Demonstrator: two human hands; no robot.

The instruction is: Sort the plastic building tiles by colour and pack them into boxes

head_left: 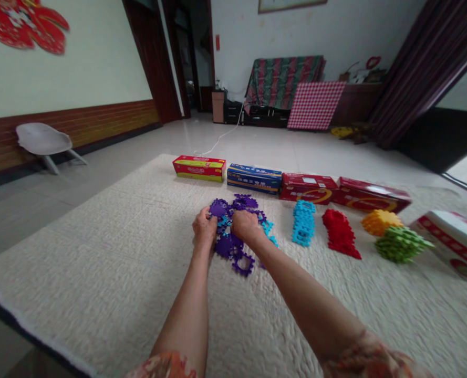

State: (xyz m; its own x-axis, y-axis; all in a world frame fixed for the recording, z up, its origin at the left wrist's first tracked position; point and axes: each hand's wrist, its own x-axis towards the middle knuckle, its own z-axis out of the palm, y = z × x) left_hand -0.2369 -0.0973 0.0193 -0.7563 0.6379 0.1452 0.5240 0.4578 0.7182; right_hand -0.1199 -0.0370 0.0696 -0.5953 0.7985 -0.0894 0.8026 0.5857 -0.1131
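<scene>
Purple interlocking plastic pieces (226,245) with toothed edges lie in a loose pile on the pale quilted mat. A few light blue pieces (270,231) are mixed in. My left hand (205,228) is at the pile's left side, its fingers curled in against the pieces, near a solid purple piece (218,208). Over the middle of the pile, my right hand (246,226) is closed with its fingertips pointing down. Whatever either hand pinches is hidden. An open-framed purple piece (243,264) lies at the near edge of the pile.
Right of the pile lie sorted groups: light blue pieces (303,223), red pieces (340,234), yellow pieces (381,222) and green pieces (402,244). Behind stand a red-yellow box (199,168), a blue box (254,179) and dark red boxes (309,188). A white-red box (454,241) sits far right.
</scene>
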